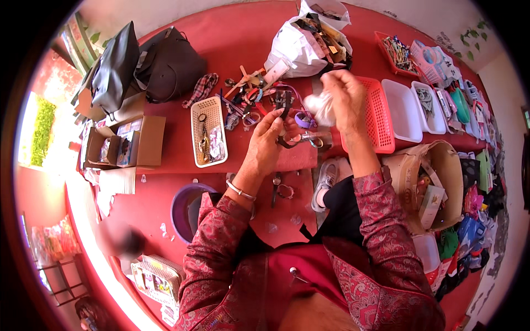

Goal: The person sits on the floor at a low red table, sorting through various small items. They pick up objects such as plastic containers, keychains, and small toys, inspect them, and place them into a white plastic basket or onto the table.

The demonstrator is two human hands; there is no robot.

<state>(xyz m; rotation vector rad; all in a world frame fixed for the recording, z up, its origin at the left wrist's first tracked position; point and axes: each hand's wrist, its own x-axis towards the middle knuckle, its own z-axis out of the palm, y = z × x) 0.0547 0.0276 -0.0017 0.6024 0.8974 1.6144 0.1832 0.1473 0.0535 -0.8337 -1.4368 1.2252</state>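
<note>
My left hand [264, 144] is closed on a dark-strapped wristwatch [285, 113], its fingers partly hiding it. My right hand [348, 99] is raised to the right of it, with fingers closed on a white cloth [320, 108] that is smeared by motion. The cloth is apart from the watch. Beyond my left hand lies a tangled heap of watches and straps [253, 91]. A purple round item [303, 119] and metal bracelets [312, 138] sit close by. Another watch [275, 189] and a bangle-like ring [285, 191] lie lower down on the red surface.
A cream basket [194, 132] holding trinkets stands left, beside a cardboard box [150, 143] and black bags [174, 69]. A white bag [295, 49] stands behind. Rightward are a red basket [385, 124], white trays [402, 110] and a large carton [400, 176]. A purple bucket [179, 212] is lower left.
</note>
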